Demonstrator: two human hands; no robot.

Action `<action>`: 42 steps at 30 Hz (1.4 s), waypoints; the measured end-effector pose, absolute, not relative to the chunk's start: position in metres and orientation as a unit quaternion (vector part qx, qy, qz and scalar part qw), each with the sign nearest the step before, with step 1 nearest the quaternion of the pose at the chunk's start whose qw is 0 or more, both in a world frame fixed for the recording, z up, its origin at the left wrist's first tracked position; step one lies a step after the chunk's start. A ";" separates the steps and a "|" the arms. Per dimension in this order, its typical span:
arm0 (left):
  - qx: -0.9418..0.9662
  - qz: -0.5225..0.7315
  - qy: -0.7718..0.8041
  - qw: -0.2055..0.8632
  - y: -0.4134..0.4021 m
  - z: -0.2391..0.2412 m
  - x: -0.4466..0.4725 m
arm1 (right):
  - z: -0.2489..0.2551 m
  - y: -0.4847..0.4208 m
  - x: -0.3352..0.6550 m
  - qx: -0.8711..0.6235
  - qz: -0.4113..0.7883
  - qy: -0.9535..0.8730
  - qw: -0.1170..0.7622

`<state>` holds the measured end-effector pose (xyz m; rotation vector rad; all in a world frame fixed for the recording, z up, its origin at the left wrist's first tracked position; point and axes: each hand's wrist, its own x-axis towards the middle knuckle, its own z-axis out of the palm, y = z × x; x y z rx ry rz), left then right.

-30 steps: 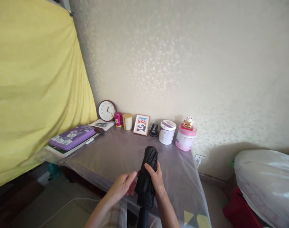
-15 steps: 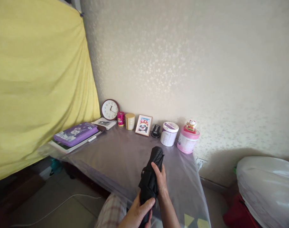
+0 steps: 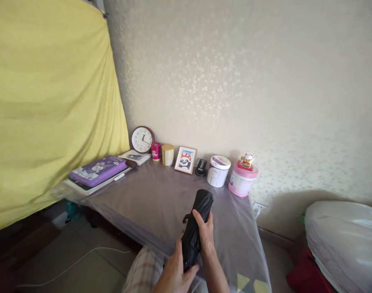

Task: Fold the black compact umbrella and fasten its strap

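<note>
A folded black umbrella (image 3: pixel 194 232) is held at a slant above the near part of the table, its rounded end pointing away from me. My left hand (image 3: pixel 179 264) is closed around its lower end, thumb on the near side. My right hand (image 3: pixel 205 232) grips the umbrella higher up along its right side, thumb across the fabric. A small strap loop (image 3: pixel 186 219) sticks out from the left side of the umbrella. The fingers behind the umbrella are hidden.
The table (image 3: pixel 149 199) has a clear plastic cover. Along the wall stand a clock (image 3: pixel 142 139), pink can (image 3: pixel 156 151), yellow-lidded jar (image 3: pixel 167 155), panda picture frame (image 3: pixel 185 160), black device (image 3: pixel 201 167), white tub (image 3: pixel 218 171) and pink tub (image 3: pixel 241 181). A purple case (image 3: pixel 97 170) lies left.
The umbrella's folds lie closer and smoother, and its strap now stands out at the left. My left hand has shifted slightly on the lower end.
</note>
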<state>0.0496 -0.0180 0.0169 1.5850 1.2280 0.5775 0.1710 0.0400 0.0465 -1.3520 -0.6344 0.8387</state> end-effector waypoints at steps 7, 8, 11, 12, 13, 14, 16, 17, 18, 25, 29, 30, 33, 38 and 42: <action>0.486 0.210 0.341 0.777 -0.016 0.037 0.049 | 0.052 0.037 0.174 -0.527 0.474 -0.242 0.663; 0.491 0.202 0.350 0.772 -0.017 0.037 0.050 | 0.051 0.037 0.175 -0.532 0.466 -0.251 0.660; 0.535 0.208 0.429 0.697 -0.019 0.030 0.052 | 0.049 0.038 0.174 -0.559 0.434 -0.283 0.648; 0.561 0.225 0.460 0.650 -0.019 0.027 0.053 | 0.048 0.038 0.173 -0.567 0.421 -0.292 0.645; 0.591 0.239 0.488 0.596 -0.020 0.025 0.052 | 0.047 0.039 0.172 -0.573 0.408 -0.300 0.644; 0.621 0.244 0.511 0.542 -0.021 0.022 0.052 | 0.046 0.039 0.170 -0.577 0.399 -0.307 0.643; 0.670 0.215 0.552 0.447 -0.022 0.020 0.050 | 0.043 0.040 0.166 -0.578 0.395 -0.312 0.642; 0.686 0.187 0.568 0.414 -0.023 0.021 0.049 | 0.041 0.040 0.165 -0.575 0.402 -0.309 0.643; 0.697 0.165 0.579 0.389 -0.023 0.023 0.047 | 0.040 0.040 0.163 -0.568 0.411 -0.303 0.645; 0.598 0.220 0.478 0.605 -0.019 0.050 0.034 | 0.038 0.039 0.167 -0.510 0.492 -0.221 0.671; 0.531 0.221 0.401 0.713 -0.015 0.048 0.035 | 0.040 0.038 0.170 -0.490 0.517 -0.209 0.670; 0.542 0.212 0.401 0.707 -0.015 0.044 0.037 | 0.039 0.037 0.171 -0.487 0.518 -0.217 0.669; 0.610 0.233 0.460 0.602 -0.017 0.026 0.043 | 0.037 0.037 0.172 -0.494 0.496 -0.250 0.669; 0.729 0.247 0.484 0.415 -0.015 0.017 0.036 | 0.033 0.038 0.171 -0.541 0.435 -0.256 0.673; 0.723 0.225 0.500 0.421 -0.003 0.041 0.025 | 0.032 0.038 0.168 -0.509 0.473 -0.237 0.679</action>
